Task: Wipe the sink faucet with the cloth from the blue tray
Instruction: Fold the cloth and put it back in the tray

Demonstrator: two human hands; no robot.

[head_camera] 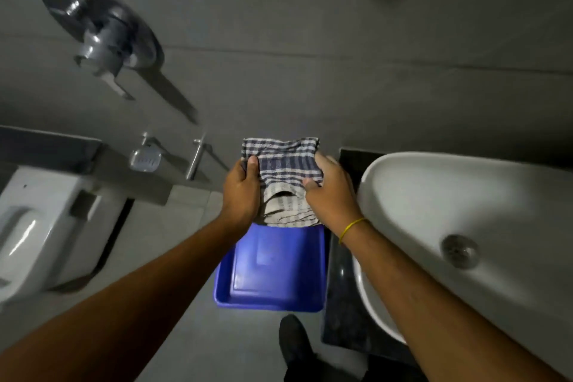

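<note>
— Already pinched: left hand (pixel 240 192) and right hand (pixel 330 195) closed on opposite edges of checked cloth (pixel 286 170), held above blue tray (pixel 269 273).
— Soft, light, floppy?
— Probably. Better bunched in one palm before reaching past white basin (pixel 434 195); faucet unseen.

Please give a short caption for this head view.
Both hands hold the checked cloth above the blue tray.

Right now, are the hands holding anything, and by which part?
Both hold the checked cloth above the blue tray: left hand pinches its left edge, right hand grips its right side.
</note>
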